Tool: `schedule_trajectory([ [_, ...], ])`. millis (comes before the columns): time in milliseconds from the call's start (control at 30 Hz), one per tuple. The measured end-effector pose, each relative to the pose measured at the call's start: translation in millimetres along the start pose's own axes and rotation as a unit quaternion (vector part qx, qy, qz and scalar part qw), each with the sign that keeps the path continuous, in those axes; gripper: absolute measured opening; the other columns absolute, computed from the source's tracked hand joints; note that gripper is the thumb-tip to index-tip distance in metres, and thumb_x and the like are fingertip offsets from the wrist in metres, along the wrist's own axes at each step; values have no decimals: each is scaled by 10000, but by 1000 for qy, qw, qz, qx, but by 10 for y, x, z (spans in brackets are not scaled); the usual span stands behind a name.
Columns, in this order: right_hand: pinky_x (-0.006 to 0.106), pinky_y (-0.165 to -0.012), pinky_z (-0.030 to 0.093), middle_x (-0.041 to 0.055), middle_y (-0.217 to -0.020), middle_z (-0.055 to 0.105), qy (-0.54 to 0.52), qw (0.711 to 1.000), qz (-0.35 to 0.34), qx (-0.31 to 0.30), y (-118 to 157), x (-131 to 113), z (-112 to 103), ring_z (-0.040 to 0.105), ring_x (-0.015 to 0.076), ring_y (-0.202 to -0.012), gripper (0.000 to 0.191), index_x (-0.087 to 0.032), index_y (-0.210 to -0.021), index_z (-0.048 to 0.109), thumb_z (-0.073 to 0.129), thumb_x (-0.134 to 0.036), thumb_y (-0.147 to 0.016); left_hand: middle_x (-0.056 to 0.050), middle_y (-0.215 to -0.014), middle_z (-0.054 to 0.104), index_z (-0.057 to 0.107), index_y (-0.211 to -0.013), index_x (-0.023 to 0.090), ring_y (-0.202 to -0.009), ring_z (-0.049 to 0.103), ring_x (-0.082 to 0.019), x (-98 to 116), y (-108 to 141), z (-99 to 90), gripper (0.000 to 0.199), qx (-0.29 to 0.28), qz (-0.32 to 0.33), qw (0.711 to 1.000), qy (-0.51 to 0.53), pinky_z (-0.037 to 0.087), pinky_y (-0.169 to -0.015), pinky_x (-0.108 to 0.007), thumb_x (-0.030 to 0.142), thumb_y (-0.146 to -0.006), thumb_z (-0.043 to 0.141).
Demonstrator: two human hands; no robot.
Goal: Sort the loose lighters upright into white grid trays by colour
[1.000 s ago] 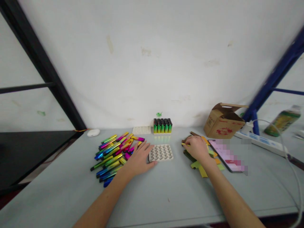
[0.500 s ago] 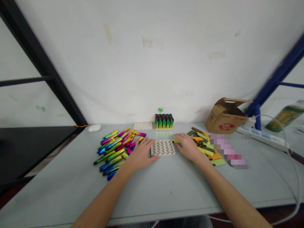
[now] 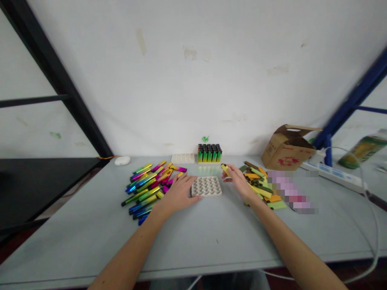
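A white tray with a grid of holes (image 3: 207,186) lies on the table in front of me. My left hand (image 3: 181,192) grips its left end, fingers behind and thumb along the front edge. Just right of the tray, my right hand (image 3: 237,181) holds a yellow lighter (image 3: 224,168) up off the table, tilted, between thumb and fingers. Shiny rainbow-coloured lighters (image 3: 148,195) lie heaped to the left. Under and beside my right forearm spreads a pile of yellow, orange and green lighters (image 3: 264,189), partly hidden by the hand.
Against the wall stands a tray packed with upright green-and-yellow lighters (image 3: 209,154). Left of it lies another white tray (image 3: 183,158). A white case (image 3: 122,160), an open cardboard box (image 3: 286,151), a power strip (image 3: 335,175) and a blurred pink item (image 3: 288,191) are around.
My right hand has lifted the yellow lighter from the table beside the tray and turned it upward. The left hand has stayed on the tray.
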State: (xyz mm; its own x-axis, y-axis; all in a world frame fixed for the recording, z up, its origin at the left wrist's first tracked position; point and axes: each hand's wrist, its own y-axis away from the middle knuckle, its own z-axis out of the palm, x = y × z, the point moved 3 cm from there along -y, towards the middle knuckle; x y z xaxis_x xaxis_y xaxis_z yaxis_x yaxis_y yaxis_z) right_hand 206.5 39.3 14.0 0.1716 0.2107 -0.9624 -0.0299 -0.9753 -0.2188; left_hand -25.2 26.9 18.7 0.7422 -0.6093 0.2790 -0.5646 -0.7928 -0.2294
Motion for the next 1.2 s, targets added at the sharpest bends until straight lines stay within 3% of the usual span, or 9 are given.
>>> schedule_trajectory([
  [100,234,-507,377,-15,-641,474,-186,976,103,-45,17,-44,91,427,119,-536,387,-168,-856,612,449,-519,-842,-116,-1297,577,521,-1276,169,-1268,443,-320,5,-4,6,565,4,1,1000,1,281,-1122,-470,421,-791,661],
  [200,213,-452,310,-31,-590,422,-276,944,154,-91,53,-120,153,359,99,-476,364,-174,-771,586,446,-499,-855,-119,-1276,584,525,-1269,175,-1246,459,-315,-7,-7,24,560,13,12,1000,2,310,-1104,-467,432,-790,661],
  [400,204,-452,318,-4,-623,522,-343,909,214,-100,106,-110,215,409,102,-480,314,-189,-730,535,438,-449,-878,-117,-1257,585,537,-1244,192,-1233,470,-315,-21,-9,47,527,22,16,1000,-5,333,-1087,-476,444,-795,651],
  [600,198,-462,357,-28,-556,452,-426,869,225,-118,137,-126,253,392,100,-464,303,-167,-800,597,442,-407,-900,-133,-1215,607,571,-1196,174,-1226,481,-325,-21,-20,60,500,21,16,1000,-12,340,-1090,-487,466,-797,643],
  [700,195,-490,412,-1,-608,506,-466,845,241,-103,141,-141,245,469,105,-517,365,-146,-807,614,388,-404,-934,-136,-1216,607,578,-1179,170,-1229,478,-324,-25,-18,64,487,25,20,999,-12,342,-1093,-485,465,-797,644],
  [833,199,-506,470,30,-683,578,-463,842,256,-110,131,-80,252,543,114,-572,423,-139,-850,624,357,-450,-958,-131,-1217,605,583,-1174,186,-1222,486,-324,-35,-12,68,481,26,16,999,-8,347,-1090,-492,466,-789,650],
  [1033,130,-339,333,-55,-490,410,-445,845,265,-133,124,69,300,377,63,-386,378,-150,-776,590,444,-448,-959,-122,-1218,602,561,-1220,192,-1221,491,-312,-34,-18,71,511,27,18,999,-4,346,-1091,-479,459,-794,649],
  [1200,153,-566,520,11,-683,592,-458,843,261,-103,153,-7,325,582,81,-591,226,-138,-945,623,439,-267,-973,-125,-1214,600,563,-1208,179,-1218,489,-316,-45,-21,85,508,29,19,999,-16,349,-1085,-467,461,-794,652],
])
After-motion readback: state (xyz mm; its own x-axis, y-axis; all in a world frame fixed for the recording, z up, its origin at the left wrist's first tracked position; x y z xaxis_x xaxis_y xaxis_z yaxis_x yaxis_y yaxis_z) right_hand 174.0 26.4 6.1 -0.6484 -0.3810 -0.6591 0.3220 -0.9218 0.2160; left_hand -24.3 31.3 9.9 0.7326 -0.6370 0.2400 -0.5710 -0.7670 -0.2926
